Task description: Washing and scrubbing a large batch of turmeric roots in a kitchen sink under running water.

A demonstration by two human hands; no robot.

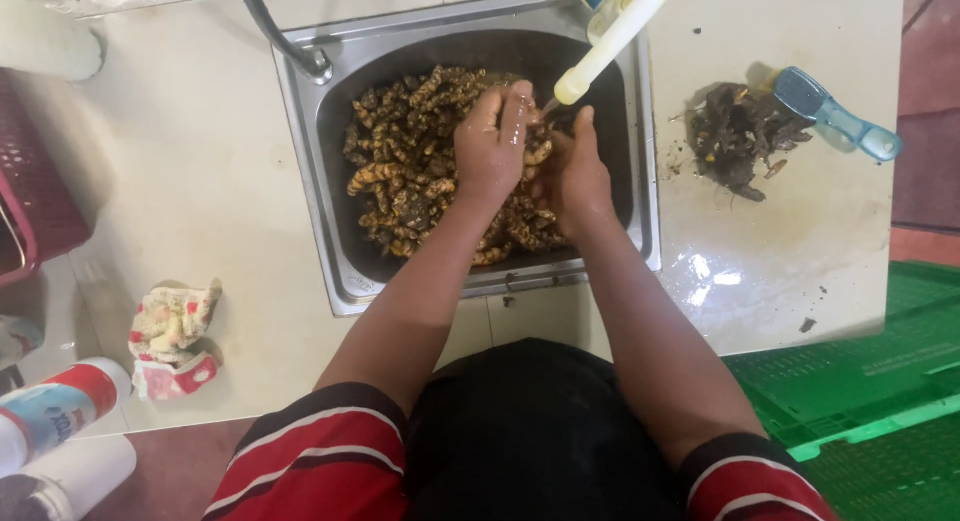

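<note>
Cream tiled surface [200, 171] surrounds a square steel sink [300, 121] heaped with knobbly yellow-brown turmeric roots [400, 171]. Both hands, left hand [492, 141] and right hand [572, 176], close around one root under the pale plastic spout [605, 46]. Wet, hard, probably slippery and brittle at the fingers; grip its thick body.

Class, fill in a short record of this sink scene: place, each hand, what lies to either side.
place: steel sink piled with yellow-brown roots
left hand: over the pile, wet, under the pale tap spout
right hand: beside it, grip on a root, unclear
right side: dark scraps, blue brush
left side: crumpled cloth
</note>
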